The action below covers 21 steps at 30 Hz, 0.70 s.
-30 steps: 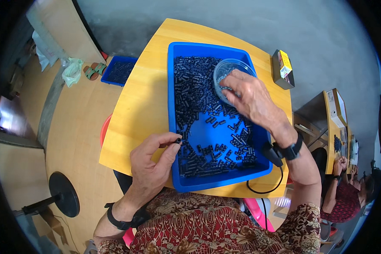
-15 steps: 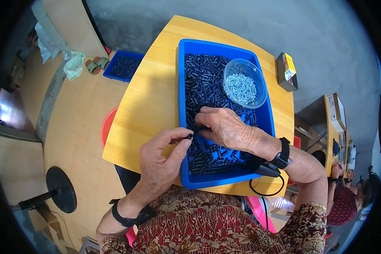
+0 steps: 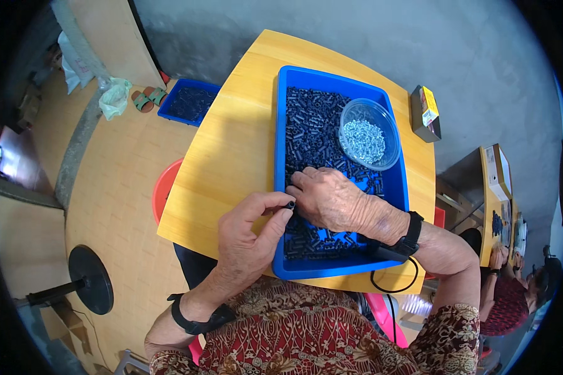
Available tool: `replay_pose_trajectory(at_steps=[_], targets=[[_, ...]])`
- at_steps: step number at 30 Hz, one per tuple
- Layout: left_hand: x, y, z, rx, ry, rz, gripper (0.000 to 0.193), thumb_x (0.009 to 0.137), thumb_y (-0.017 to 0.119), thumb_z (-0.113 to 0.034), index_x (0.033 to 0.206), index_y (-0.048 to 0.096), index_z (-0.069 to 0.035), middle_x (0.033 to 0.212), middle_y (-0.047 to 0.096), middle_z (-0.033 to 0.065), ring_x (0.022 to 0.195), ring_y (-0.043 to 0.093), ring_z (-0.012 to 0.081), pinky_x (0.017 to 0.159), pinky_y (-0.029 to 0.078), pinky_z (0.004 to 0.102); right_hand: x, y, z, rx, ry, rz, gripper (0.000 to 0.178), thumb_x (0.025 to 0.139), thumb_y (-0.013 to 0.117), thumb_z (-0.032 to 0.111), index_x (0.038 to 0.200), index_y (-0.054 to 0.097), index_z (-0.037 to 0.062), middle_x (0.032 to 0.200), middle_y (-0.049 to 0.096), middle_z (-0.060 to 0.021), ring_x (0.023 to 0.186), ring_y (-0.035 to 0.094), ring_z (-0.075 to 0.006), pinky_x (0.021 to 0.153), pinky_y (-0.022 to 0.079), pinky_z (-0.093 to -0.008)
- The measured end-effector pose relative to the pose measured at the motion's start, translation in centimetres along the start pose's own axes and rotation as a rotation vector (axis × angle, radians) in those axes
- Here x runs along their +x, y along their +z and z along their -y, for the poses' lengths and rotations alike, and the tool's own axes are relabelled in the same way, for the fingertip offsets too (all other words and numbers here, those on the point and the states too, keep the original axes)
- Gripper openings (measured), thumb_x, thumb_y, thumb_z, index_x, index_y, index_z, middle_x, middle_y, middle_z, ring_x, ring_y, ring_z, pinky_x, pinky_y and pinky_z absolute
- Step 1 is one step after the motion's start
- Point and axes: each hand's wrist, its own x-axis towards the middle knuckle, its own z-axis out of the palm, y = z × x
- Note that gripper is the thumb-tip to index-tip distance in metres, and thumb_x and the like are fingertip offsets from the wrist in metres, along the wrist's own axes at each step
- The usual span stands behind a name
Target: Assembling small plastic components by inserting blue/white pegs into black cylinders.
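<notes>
My left hand (image 3: 250,234) pinches a small black plastic tube (image 3: 290,204) between thumb and forefinger, its round open end showing, over the left rim of a blue tray (image 3: 280,134). Right beside it, my right hand (image 3: 326,199) is closed with its fingertips bent toward the tube; whatever those fingers hold is hidden. Many loose black tubes (image 3: 313,119) like it cover much of the tray's floor. A round clear tub (image 3: 391,140) stands inside the tray at the far right, holding small shiny silver metal pieces (image 3: 363,141).
The tray rests on a yellow wooden table (image 3: 225,156). An open dark box (image 3: 425,114) with a yellow pack sits at its right edge. A black cable (image 3: 394,290) loops near the front. Left of the table are a red stool (image 3: 164,190) and another blue tray (image 3: 187,100).
My right hand has drawn in beside the left fingertips, its fingers now meeting near the tube. The left hand still pinches the tube. The whole view has shifted slightly.
</notes>
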Motion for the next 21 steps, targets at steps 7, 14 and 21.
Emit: replay_pose_trajectory(at_steps=[7, 14, 21], targets=[[0.1, 0.1, -0.5, 0.023, 0.002, 0.006, 0.015, 0.089, 0.068, -0.002, 0.104, 0.068, -0.001, 0.092, 0.07, 0.0106, 0.084, 0.068, 0.0182, 0.076, 0.053, 0.0297, -1.2, -2.9, -0.1, 0.476, 0.161, -0.284, 0.007, 0.079, 0.069, 0.0, 0.084, 0.064, 0.0023, 0.08, 0.06, -0.0067, 0.068, 0.061, -0.0205, 0.058, 0.049, -0.0316], [0.5, 0.9, -1.2, -0.037, 0.031, 0.035, 0.014, 0.088, 0.07, -0.002, 0.102, 0.069, 0.0, 0.089, 0.071, 0.0108, 0.081, 0.069, 0.0175, 0.071, 0.054, 0.0297, -3.5, -5.7, 2.4, 1.055, 0.404, -0.367, 0.002, 0.088, 0.069, 0.0, 0.088, 0.069, 0.0025, 0.079, 0.061, 0.0047, 0.071, 0.053, -0.0007, 0.061, 0.044, -0.0205], [0.3, 1.6, -1.6, -0.111, -0.071, 0.073, 0.015, 0.087, 0.072, -0.003, 0.102, 0.07, 0.0, 0.09, 0.072, 0.0113, 0.081, 0.07, 0.0159, 0.07, 0.054, 0.0285, -4.5, -4.7, 3.1, 1.251, 0.4, -0.412, 0.006, 0.089, 0.067, -0.003, 0.093, 0.068, 0.0018, 0.081, 0.063, 0.0039, 0.071, 0.054, -0.0007, 0.061, 0.044, -0.0193]])
